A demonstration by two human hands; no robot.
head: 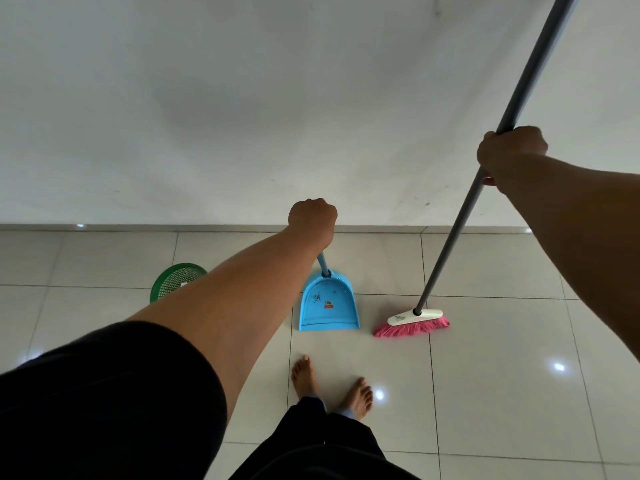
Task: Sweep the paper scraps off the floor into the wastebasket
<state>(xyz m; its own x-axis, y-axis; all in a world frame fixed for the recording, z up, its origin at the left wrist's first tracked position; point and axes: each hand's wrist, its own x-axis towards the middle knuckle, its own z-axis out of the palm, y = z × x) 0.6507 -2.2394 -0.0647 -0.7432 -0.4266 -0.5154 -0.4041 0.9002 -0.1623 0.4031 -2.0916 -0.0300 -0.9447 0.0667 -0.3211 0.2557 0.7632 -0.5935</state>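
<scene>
Left hand (pixel 313 220) grips the blue plastic dustpan (pixel 328 303) mid-frame, right hand (pixel 512 154) the pink-bristled broom (pixel 414 323) beside it — no scraps visible, so tip slowly into the green mesh wastebasket (pixel 175 280) at left.

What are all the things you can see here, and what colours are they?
dustpan: 1, blue, standing on the floor in the middle, some dark specks and a sticker on it
broom: 1, pink bristles, cream head, grey pole, on the floor right of the dustpan
wastebasket: 1, green mesh, on the floor at left, partly hidden behind the left arm, something small and white inside
floor: 1, pale glossy tiles, with bright light spots
wall: 1, whitish, behind everything
feet: 2, bare, on the tiles below the dustpan
left hand: 1, gripping the dustpan's handle from the top
right hand: 1, gripping the broom's pole
</scene>
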